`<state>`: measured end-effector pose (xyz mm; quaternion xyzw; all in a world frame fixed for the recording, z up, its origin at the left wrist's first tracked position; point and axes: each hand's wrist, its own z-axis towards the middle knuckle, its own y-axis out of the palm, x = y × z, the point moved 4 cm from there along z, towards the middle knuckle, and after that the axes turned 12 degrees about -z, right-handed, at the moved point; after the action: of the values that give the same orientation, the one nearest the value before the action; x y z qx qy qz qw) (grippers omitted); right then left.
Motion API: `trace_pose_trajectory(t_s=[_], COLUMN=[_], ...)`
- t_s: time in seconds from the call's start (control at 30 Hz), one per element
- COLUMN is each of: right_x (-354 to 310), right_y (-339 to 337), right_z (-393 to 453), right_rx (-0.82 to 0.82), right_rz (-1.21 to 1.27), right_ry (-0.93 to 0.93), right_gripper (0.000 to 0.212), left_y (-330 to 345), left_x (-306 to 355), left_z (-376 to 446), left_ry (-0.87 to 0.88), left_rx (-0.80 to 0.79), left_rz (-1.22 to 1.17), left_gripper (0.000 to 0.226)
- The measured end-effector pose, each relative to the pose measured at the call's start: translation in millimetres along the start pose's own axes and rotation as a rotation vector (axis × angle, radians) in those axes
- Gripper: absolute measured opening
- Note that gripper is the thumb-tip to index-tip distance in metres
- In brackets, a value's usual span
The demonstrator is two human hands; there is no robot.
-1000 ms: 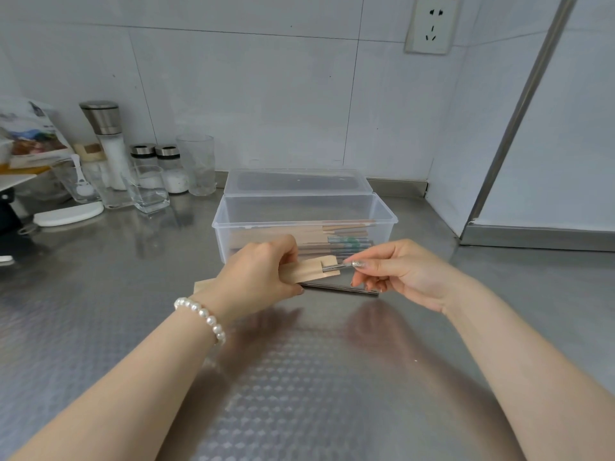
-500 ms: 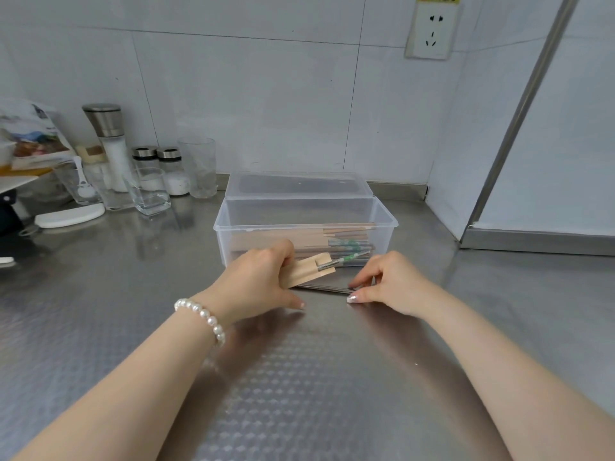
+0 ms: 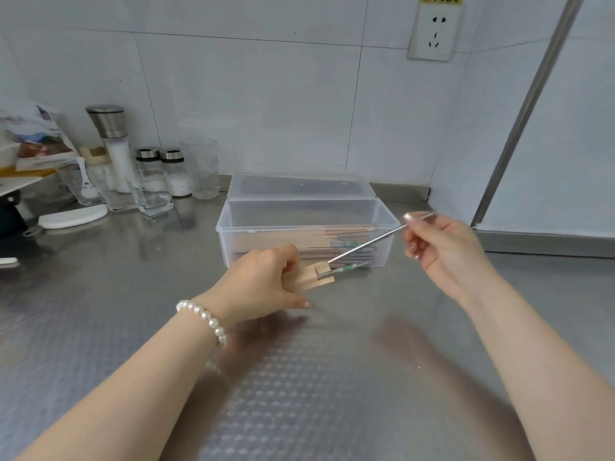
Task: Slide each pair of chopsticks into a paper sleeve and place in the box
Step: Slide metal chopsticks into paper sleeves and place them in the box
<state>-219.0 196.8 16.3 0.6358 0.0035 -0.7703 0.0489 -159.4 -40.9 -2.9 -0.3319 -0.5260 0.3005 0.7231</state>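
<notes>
White tile backed the steel bench (image 3: 299,377). The left hand (image 3: 263,281) gripped the paper sleeve (image 3: 312,277), one chopstick (image 3: 346,269) already in; the right hand (image 3: 442,247) pinched the second chopstick (image 3: 366,244), tip at the mouth. It likely needed flattening alongside its mate before being pushed in, just before the box (image 3: 386,214).

Surface: a steel counter (image 3: 299,377) with embossed diamond pattern is filling the lower frame.
Centre: a clear plastic box (image 3: 229,241) is standing open, its lid (image 3: 299,186) lying behind it.
Upper left: a grinder (image 3: 113,144), two shakers (image 3: 163,171), glasses (image 3: 199,168) and a white lid (image 3: 73,216) are sitting near the wall.
</notes>
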Motion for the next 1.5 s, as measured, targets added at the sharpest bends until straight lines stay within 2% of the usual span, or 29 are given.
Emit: trace_pose_trajectory(t_s=[0.1,0.23,0.3,0.7,0.8,0.97,1.07,1.17,1.27,1.3,1.5], right_x=[2.3,7.6,7.8,6.9,6.5,13.6,19.9,26.1,32.7,34.0,35.3], right_y=[-16.4,-38.6,-44.7,-35.9,-28.7,-8.3,0.8,9.5,17.3,20.5,32.5], right_z=[6.9,13.7,15.1,13.6,12.1,4.9,1.4,-1.6,-4.1,-5.0,-9.6], right_rx=[0.123,0.346,0.395,0.336,0.257,-0.132,-0.264,-0.325,-0.318,-0.311,-0.33], right_rz=[0.198,0.265,0.273,0.154,0.089,-0.138,-0.197,-0.253,-0.385,-0.414,-0.404], right_ry=[0.032,0.051,0.055,0.014,0.029,0.187,0.249,0.301,0.287,0.268,0.224], right_gripper=[0.02,0.028,0.029,0.029,0.027,0.024,0.027,0.031,0.053,0.054,0.035], left_y=[1.1,1.4,1.4,1.5,1.2,-0.6,-1.0,-0.6,-0.2,0.2,0.5], left_x=[1.8,3.1,2.6,-1.0,0.9,2.8,3.2,4.2,5.9,6.7,11.0], left_z=[-0.1,0.3,0.8,3.8,3.0,1.4,1.0,0.5,0.0,-0.1,-0.9], left_ry=[0.011,0.024,0.026,0.012,0.016,0.013,0.017,0.019,0.023,0.027,0.045], left_rx=[-0.019,-0.031,-0.027,0.016,0.023,0.038,0.047,0.052,0.054,0.051,0.078], left_rz=[-0.001,-0.008,-0.017,-0.052,-0.043,-0.063,-0.07,-0.074,-0.062,-0.055,-0.039], left_gripper=[0.043,0.042,0.044,0.045,0.046,0.046,0.045,0.045,0.047,0.048,0.048])
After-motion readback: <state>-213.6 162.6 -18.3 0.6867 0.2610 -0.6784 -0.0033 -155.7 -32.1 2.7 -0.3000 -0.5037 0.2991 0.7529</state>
